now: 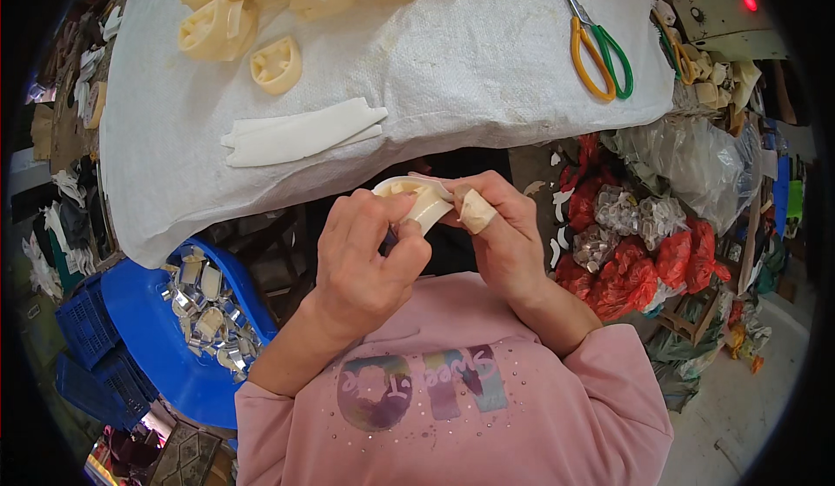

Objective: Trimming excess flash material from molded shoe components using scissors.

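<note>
Above my lap, just off the table's near edge, my left hand (361, 255) is closed around a small cream hollow plastic piece (428, 208). A white strip (393, 181) curves along the far side of that piece. My right hand (509, 234), its thumb wrapped in beige tape, pinches the strip against the piece's right side; its fingertips are partly hidden. Several similar cream pieces (219, 30) sit at the far side of the table, with a single one (276, 66) closer. Flat white strips (304, 132) lie overlapped near the table's front edge.
White woven cloth (470, 68) covers the table. Scissors with orange and green handles (598, 55) lie at its right. A blue tub (156, 338) of shiny metallic-looking pieces (209, 308) stands at my left. Red plastic bags (622, 277) and clear bags (696, 164) crowd the right.
</note>
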The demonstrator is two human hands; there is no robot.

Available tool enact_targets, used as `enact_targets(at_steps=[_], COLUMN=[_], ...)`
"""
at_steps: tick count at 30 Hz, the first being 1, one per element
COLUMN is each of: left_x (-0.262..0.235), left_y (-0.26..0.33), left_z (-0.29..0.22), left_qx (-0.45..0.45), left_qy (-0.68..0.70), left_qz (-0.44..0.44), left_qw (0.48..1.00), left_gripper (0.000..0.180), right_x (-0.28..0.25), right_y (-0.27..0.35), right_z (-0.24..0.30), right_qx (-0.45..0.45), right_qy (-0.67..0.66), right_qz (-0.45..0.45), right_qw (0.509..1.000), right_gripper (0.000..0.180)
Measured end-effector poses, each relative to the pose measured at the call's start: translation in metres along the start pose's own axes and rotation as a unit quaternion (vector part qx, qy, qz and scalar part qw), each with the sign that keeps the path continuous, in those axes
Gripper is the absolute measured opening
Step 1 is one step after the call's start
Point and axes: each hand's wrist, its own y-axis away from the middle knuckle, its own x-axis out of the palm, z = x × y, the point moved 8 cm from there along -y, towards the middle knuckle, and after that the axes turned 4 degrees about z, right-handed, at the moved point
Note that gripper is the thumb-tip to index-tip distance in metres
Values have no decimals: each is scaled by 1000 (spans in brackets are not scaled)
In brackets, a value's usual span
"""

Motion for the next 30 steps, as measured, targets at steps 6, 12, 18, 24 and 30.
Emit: enact_targets(at_steps=[6,12,18,24,30], left_x=[4,-2,7,13,16], left_y=[0,12,6,9,21], left_z=[7,28,8,17,37], left_qx=[-31,-140,7,-45,-203], left_qy=[-42,131,266,202,344], left_qz=[31,0,25,47,-57], left_qw=[998,982,964,977,915], left_gripper=[17,20,29,26,15], right_x=[12,-10,-1,-4,-3], right_y=[-6,-21,-25,-28,-33], right_z=[9,1,4,-5,-11], right_qx=[-25,58,96,17,-57], right_qy=[248,141,55,125,161], right_qz=[58,150,265,223,143], right_qw=[967,977,958,967,975], right_gripper=[31,40,63,51,43])
